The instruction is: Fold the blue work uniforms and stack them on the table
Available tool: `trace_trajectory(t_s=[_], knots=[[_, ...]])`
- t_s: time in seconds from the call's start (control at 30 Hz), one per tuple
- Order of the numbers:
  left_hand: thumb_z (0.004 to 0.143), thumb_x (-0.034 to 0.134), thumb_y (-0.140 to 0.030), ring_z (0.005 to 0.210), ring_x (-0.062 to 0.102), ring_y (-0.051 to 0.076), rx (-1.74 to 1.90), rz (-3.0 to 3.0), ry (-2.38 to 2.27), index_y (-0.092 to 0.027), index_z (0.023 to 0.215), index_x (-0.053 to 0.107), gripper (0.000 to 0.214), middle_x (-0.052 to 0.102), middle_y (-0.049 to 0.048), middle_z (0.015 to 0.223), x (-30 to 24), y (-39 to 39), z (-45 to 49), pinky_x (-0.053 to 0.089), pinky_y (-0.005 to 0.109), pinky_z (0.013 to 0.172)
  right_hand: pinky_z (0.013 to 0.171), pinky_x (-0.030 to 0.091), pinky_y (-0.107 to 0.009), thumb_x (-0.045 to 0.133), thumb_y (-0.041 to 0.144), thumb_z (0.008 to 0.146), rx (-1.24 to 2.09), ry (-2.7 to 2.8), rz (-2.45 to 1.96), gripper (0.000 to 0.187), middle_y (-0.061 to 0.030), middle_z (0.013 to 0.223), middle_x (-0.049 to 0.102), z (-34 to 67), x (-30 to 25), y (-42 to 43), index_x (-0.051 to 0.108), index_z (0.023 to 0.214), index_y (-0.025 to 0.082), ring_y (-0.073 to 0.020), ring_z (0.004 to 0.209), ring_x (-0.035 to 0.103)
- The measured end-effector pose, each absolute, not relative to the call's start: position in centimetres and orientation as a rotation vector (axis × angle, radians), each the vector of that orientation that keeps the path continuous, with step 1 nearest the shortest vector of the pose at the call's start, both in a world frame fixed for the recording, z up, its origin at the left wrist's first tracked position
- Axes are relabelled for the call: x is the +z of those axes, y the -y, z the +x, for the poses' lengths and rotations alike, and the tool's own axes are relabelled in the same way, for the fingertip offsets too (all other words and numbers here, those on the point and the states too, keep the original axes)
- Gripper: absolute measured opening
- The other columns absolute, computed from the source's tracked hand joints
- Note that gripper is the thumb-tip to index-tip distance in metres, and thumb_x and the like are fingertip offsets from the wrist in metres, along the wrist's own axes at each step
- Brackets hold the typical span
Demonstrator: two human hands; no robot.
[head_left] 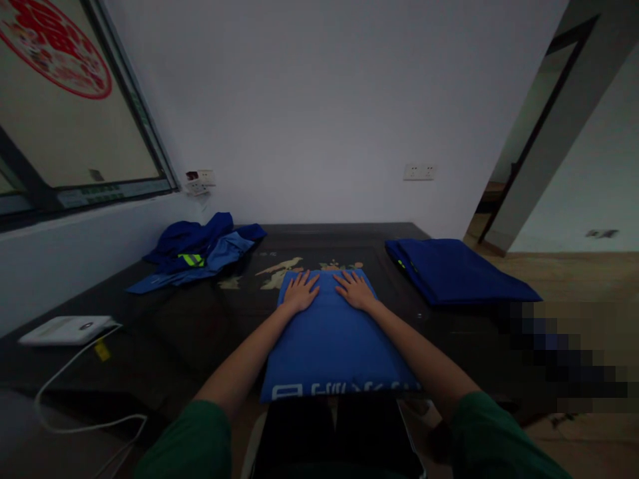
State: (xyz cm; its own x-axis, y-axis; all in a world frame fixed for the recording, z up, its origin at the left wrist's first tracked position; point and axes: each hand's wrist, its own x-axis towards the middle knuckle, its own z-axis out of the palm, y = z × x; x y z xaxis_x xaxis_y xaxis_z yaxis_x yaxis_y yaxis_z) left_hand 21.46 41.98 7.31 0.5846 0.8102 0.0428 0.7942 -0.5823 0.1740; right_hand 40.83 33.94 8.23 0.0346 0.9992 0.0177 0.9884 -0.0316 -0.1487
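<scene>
A folded bright blue garment with white lettering along its near edge lies on the dark table in front of me. My left hand rests flat on its far left part, fingers spread. My right hand lies flat on its far right part, fingers spread too. Neither hand grips anything; both press on the cloth. My green sleeves show at the bottom of the view.
A stack of folded dark blue garments sits at the right of the table. A crumpled pile of blue clothes with a reflective strip lies at the back left. A white device with a cable sits at the left. A doorway opens at right.
</scene>
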Motion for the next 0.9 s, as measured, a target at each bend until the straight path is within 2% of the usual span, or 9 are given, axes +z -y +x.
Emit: trace_trajectory(t_s=[0.07,0.17,0.43,0.77,0.9], knots=[[0.095,0.021,-0.058,0.146,0.017,0.028,0.183,2.647,-1.421,-0.036,0.15,0.022,0.059,0.016,0.0028,0.16,6.8,-42.0,20.7,0.015,0.05,0.116,0.115,0.015,-0.051,0.022,0.055,0.097,0.121,2.076,-2.205,0.057,-0.0009,0.159,0.017,41.3,7.6,-33.6,0.021,0.151,0.036,-0.0291,0.145,0.013],[0.094,0.018,-0.061,0.145,0.019,0.027,0.199,2.623,-1.486,-0.034,0.151,0.021,0.063,0.019,0.0042,0.159,6.7,-42.3,20.0,0.012,0.05,0.117,0.114,0.014,-0.057,0.018,0.058,0.096,0.125,1.995,-2.248,0.058,0.0,0.16,0.015,42.2,7.3,-33.2,0.019,0.151,0.037,-0.0284,0.146,0.011],[0.091,0.019,-0.067,0.145,0.018,0.028,0.216,2.587,-1.551,-0.035,0.151,0.02,0.068,0.022,0.0033,0.158,6.0,-42.9,20.0,0.011,0.052,0.117,0.112,0.011,-0.061,0.016,0.066,0.093,0.156,1.854,-2.33,0.066,-0.0059,0.159,0.019,43.2,6.6,-33.3,0.017,0.151,0.035,-0.0263,0.146,0.013],[0.092,0.02,-0.064,0.144,0.022,0.028,0.228,2.623,-1.527,-0.034,0.151,0.021,0.066,0.028,0.0052,0.156,6.2,-46.4,21.0,0.014,0.052,0.116,0.114,0.008,-0.056,0.018,0.064,0.094,0.126,1.867,-2.302,0.066,-0.0089,0.157,0.024,44.3,6.5,-36.9,0.022,0.151,0.03,-0.0263,0.145,0.016],[0.096,0.024,-0.052,0.143,0.024,0.028,0.299,2.651,-1.535,-0.028,0.15,0.027,0.059,0.028,0.0079,0.156,7.2,-46.5,21.4,0.012,0.051,0.116,0.114,0.01,-0.056,0.022,0.059,0.096,0.063,1.876,-2.294,0.063,-0.0103,0.156,0.027,44.1,7.4,-37.6,0.027,0.15,0.027,-0.0279,0.144,0.018]])
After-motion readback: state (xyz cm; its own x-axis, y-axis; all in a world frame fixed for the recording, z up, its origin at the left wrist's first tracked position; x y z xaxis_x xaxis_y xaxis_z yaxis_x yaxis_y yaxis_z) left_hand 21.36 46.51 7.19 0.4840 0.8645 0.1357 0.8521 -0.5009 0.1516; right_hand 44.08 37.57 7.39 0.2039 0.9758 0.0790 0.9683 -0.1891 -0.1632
